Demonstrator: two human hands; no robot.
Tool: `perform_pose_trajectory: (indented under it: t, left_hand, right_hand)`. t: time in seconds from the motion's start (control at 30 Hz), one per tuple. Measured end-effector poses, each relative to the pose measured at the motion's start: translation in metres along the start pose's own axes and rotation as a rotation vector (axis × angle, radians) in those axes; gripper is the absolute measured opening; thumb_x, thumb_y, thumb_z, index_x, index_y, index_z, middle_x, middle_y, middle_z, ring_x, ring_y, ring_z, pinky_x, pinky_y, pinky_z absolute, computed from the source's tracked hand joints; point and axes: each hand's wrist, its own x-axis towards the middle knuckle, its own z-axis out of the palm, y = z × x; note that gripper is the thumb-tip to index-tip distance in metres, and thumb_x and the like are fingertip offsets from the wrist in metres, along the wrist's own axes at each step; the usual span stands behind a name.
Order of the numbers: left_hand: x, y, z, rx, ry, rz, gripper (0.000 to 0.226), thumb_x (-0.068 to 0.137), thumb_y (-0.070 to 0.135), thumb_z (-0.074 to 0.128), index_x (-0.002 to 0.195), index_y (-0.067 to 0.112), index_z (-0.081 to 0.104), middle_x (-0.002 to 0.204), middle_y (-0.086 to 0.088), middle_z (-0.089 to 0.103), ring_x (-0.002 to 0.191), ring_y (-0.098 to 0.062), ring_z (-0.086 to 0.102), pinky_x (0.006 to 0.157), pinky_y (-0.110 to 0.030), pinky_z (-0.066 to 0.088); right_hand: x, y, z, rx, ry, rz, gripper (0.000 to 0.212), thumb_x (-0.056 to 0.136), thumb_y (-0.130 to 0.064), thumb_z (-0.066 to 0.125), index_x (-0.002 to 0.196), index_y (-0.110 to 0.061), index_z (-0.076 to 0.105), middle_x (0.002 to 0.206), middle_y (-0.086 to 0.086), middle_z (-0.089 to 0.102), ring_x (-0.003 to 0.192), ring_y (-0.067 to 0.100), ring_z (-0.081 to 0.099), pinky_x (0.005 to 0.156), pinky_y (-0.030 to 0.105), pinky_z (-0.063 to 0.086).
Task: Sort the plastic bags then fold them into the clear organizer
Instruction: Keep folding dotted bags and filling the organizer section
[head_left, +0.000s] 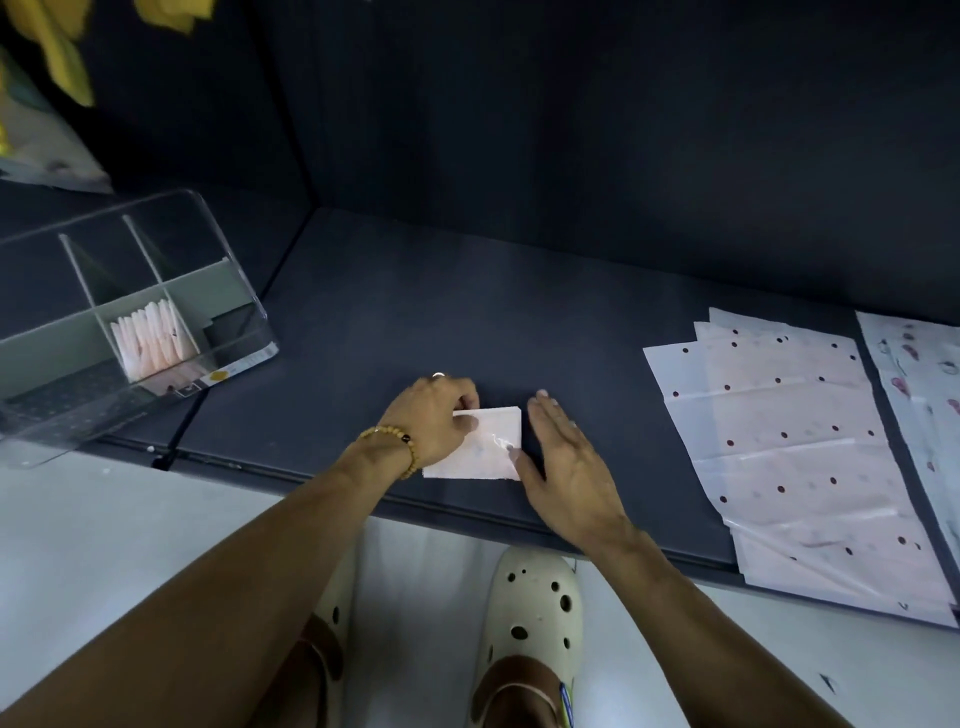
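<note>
The left hand (441, 415) pinches the upper left edge of a folded white bag (485, 447), fingers curled onto it. The right hand (563, 462) lies flat with fingers straight, its thumb touching the bag's right edge. The bag rests near the front edge of the dark mat (467, 312).

The clear organizer (156, 249) stands at the mat's left end, split by dividers into compartments. One front compartment holds a row of folded bags (153, 335) standing upright; their exact count cannot be told.

Two stacks lie flat at the right: dotted bags (789, 447), fanned and overlapping, and beside them patterned bags (919, 364), partly cut off by the frame.
</note>
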Motion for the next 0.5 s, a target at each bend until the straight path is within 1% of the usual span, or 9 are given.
perform_pose_trajectory:
  t: [0.07, 0.13, 0.2, 0.23, 0.27, 0.33, 0.4, 0.47, 0.5]
  left_hand:
    - [-0.013, -0.011, -0.011, -0.322, 0.006, -0.086, 0.012, 0.086, 0.014, 0.064, 0.08, 0.022, 0.059, 0.083, 0.003, 0.065, 0.078, -0.014, 0.062, 0.067, -0.018, 0.049]
    - [-0.03, -0.025, -0.028, -0.548, 0.064, -0.124, 0.014, 0.086, 0.01, 0.066, 0.078, 0.02, 0.059, 0.075, 0.0, 0.065, 0.069, -0.011, 0.059, 0.062, -0.014, 0.045]
    - [-0.048, -0.04, -0.047, -0.671, 0.134, -0.143, 0.012, 0.086, 0.008, 0.066, 0.079, 0.016, 0.06, 0.072, -0.004, 0.064, 0.067, -0.011, 0.056, 0.064, -0.019, 0.046]
    - [-0.057, -0.048, -0.056, -0.722, 0.169, -0.153, 0.012, 0.086, 0.007, 0.066, 0.079, 0.015, 0.061, 0.071, -0.001, 0.065, 0.067, -0.01, 0.057, 0.065, -0.02, 0.046]
    - [-0.066, -0.056, -0.066, -0.757, 0.209, -0.165, 0.013, 0.086, 0.006, 0.067, 0.078, 0.015, 0.061, 0.069, 0.002, 0.065, 0.066, -0.008, 0.057, 0.064, -0.02, 0.047]
    - [-0.082, -0.075, -0.085, -0.793, 0.303, -0.212, 0.011, 0.084, 0.007, 0.069, 0.078, 0.013, 0.063, 0.069, 0.003, 0.066, 0.065, -0.009, 0.058, 0.065, -0.021, 0.048]
    - [-0.094, -0.098, -0.105, -0.777, 0.456, -0.297, 0.008, 0.081, 0.012, 0.073, 0.08, 0.011, 0.066, 0.074, -0.001, 0.067, 0.068, -0.011, 0.061, 0.068, -0.021, 0.051]
    - [-0.106, -0.127, -0.123, -0.627, 0.683, -0.399, 0.013, 0.079, 0.019, 0.075, 0.086, 0.012, 0.066, 0.084, -0.004, 0.068, 0.076, -0.016, 0.063, 0.075, -0.026, 0.054]
    - [-0.111, -0.142, -0.131, -0.481, 0.772, -0.451, 0.018, 0.079, 0.022, 0.075, 0.092, 0.013, 0.066, 0.091, -0.005, 0.067, 0.083, -0.018, 0.063, 0.079, -0.032, 0.054]
  right_hand:
    - [0.008, -0.017, -0.007, 0.231, 0.053, 0.106, 0.064, 0.093, -0.035, 0.058, 0.148, -0.016, 0.032, 0.152, -0.003, 0.036, 0.14, 0.011, 0.031, 0.113, 0.025, 0.025]
    - [0.02, -0.039, -0.013, 0.492, 0.009, 0.194, 0.053, 0.087, -0.032, 0.066, 0.137, -0.022, 0.049, 0.128, -0.011, 0.059, 0.121, 0.007, 0.052, 0.103, 0.025, 0.04]
    - [0.033, -0.065, -0.014, 0.651, -0.08, 0.192, 0.019, 0.087, -0.027, 0.066, 0.105, -0.026, 0.069, 0.095, -0.012, 0.072, 0.094, 0.006, 0.066, 0.086, 0.028, 0.053]
    - [0.04, -0.08, -0.014, 0.663, -0.114, 0.163, 0.007, 0.088, -0.026, 0.064, 0.09, -0.023, 0.07, 0.082, -0.008, 0.073, 0.082, 0.008, 0.068, 0.077, 0.032, 0.054]
    - [0.047, -0.096, -0.013, 0.655, -0.142, 0.126, 0.011, 0.089, -0.026, 0.062, 0.082, -0.021, 0.069, 0.073, -0.004, 0.072, 0.072, 0.009, 0.068, 0.071, 0.035, 0.054]
    - [0.059, -0.129, -0.008, 0.641, -0.187, 0.069, 0.017, 0.09, -0.024, 0.059, 0.077, -0.018, 0.067, 0.066, -0.001, 0.07, 0.061, 0.009, 0.066, 0.064, 0.037, 0.054]
    - [0.071, -0.16, -0.002, 0.627, -0.197, 0.014, 0.017, 0.091, -0.022, 0.058, 0.076, -0.018, 0.066, 0.064, -0.002, 0.07, 0.057, 0.007, 0.065, 0.061, 0.036, 0.055]
    - [0.082, -0.184, 0.006, 0.63, -0.188, -0.015, 0.017, 0.091, -0.022, 0.058, 0.076, -0.018, 0.065, 0.064, 0.0, 0.07, 0.056, 0.009, 0.066, 0.061, 0.036, 0.055]
    - [0.087, -0.194, 0.01, 0.639, -0.174, -0.023, 0.017, 0.091, -0.022, 0.058, 0.076, -0.019, 0.065, 0.064, -0.001, 0.07, 0.056, 0.009, 0.066, 0.061, 0.036, 0.055]
